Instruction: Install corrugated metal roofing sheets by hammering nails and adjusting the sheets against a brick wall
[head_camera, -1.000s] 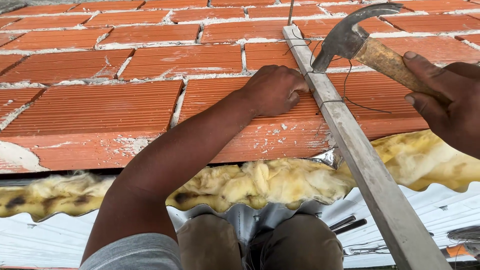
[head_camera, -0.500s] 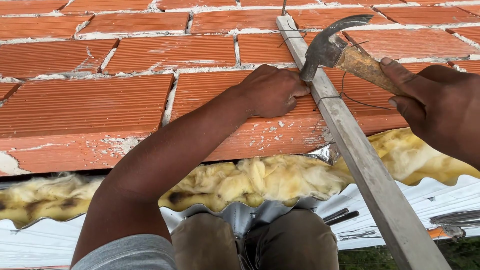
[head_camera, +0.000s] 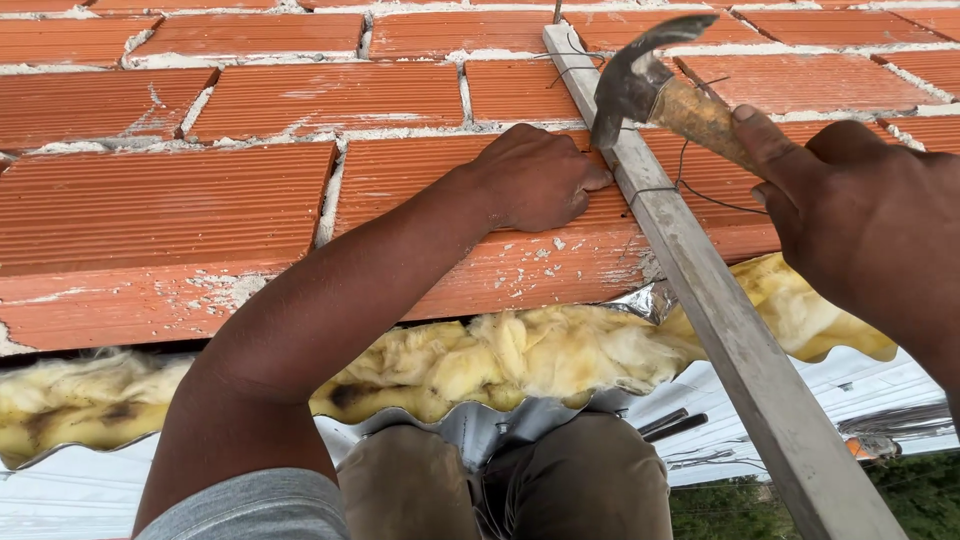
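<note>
My left hand (head_camera: 535, 178) rests fist-like against the red brick wall (head_camera: 250, 190), its fingertips pinched right beside a grey metal bar (head_camera: 700, 290) that runs diagonally down the wall; what they pinch is too small to make out. My right hand (head_camera: 850, 215) grips the wooden handle of a claw hammer (head_camera: 640, 85), whose steel head hangs just above the bar and the left fingertips. A thin wire (head_camera: 690, 188) loops around the bar near the hammer.
Yellow insulation wool (head_camera: 520, 355) with silver foil bulges out under the brickwork. My knees (head_camera: 500, 480) show below it, over white corrugated sheeting (head_camera: 60, 490). Green foliage (head_camera: 900, 490) lies far down at the right.
The hammer head has come down and left toward the bar and my left fingertips. My left hand has stayed on the wall by the bar.
</note>
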